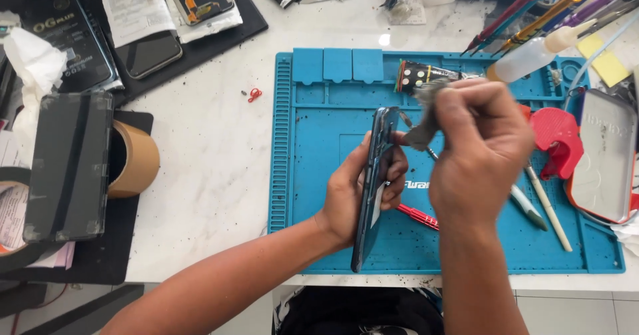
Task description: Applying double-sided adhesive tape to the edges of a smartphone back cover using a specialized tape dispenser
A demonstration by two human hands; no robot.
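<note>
My left hand (359,192) grips a dark blue phone (373,182) held on its edge, upright over the blue work mat (313,142). My right hand (482,149) is blurred with motion and pinches a small grey wad, like a cloth or brush head (423,125), pressed against the top of the phone's right side. What the wad is exactly I cannot make out.
On the mat lie a red-handled tool (418,216), a white stick (549,205), a red holder (558,139), a squeeze bottle (539,52) and a metal tin lid (604,155). Screwdrivers (512,12) stand at the back right. A tape roll (136,159), a dark block (66,165) and phone boxes sit left.
</note>
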